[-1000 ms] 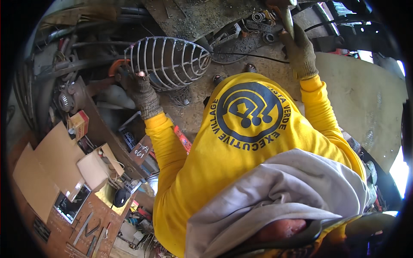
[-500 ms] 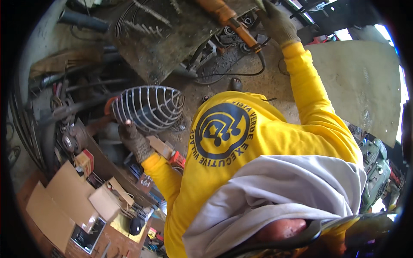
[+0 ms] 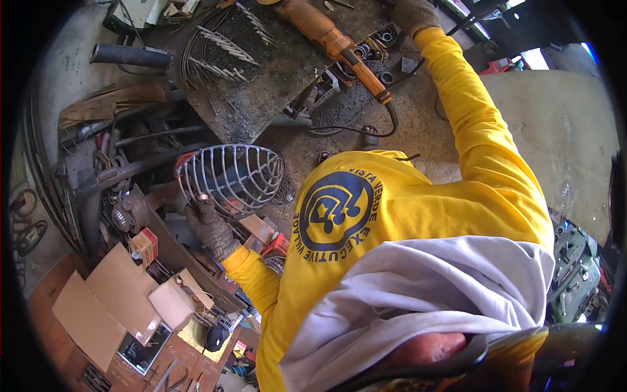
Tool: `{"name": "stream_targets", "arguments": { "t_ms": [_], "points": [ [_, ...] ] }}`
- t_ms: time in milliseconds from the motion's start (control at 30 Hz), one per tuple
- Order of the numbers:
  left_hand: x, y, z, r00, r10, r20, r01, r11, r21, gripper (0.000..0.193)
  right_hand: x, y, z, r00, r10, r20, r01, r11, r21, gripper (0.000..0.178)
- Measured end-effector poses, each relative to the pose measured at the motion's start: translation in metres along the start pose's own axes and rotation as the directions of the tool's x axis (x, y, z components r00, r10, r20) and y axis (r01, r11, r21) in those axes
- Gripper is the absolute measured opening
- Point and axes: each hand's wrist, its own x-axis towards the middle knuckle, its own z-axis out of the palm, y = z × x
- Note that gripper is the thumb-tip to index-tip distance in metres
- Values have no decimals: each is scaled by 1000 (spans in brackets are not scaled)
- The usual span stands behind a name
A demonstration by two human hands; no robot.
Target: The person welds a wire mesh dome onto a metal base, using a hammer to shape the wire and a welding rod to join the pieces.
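Observation:
In the gloved fingers of my left hand [image 3: 212,228] is the rim of an open-ribbed, egg-shaped metal cage [image 3: 230,176], with my bare thumb tip on its wire. The cage hangs on its side beside the bench corner, its narrow end toward my chest. My right hand [image 3: 416,16], also gloved, reaches far out to the upper edge of the view, to the right of the metal-topped table [image 3: 274,98]. Its fingers are cut off by the frame, so what they touch is hidden. An orange angle grinder [image 3: 323,39] lies on that table, left of my right hand.
Twisted metal rods [image 3: 228,47] and thin wires lie on the table. A grinder cord [image 3: 366,134] loops off its edge. Cardboard boxes [image 3: 91,313] sit on a brown bench at lower left. A large pale sheet [image 3: 555,130] stands at right, near a green machine [image 3: 578,274].
My right hand has reached farther forward, partly out of the frame. The table and grinder appear lower in view as the head view shifted. My left hand keeps hold of the cage.

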Motion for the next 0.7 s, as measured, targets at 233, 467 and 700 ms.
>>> {"name": "stream_targets", "arguments": {
  "t_ms": [233,467,700],
  "points": [
    [-17,5,3,998,-26,-55,30,997,73,66,48,-75,-28,996,-85,-26,88,905,416,27],
    [-25,27,15,989,130,-67,-120,984,132,49,90,-113,29,959,-120,259,90,988,125,32],
    [-39,56,39,983,177,-59,-164,970,180,32,132,-101,82,952,-141,271,175,979,-103,54]
  ]
}}
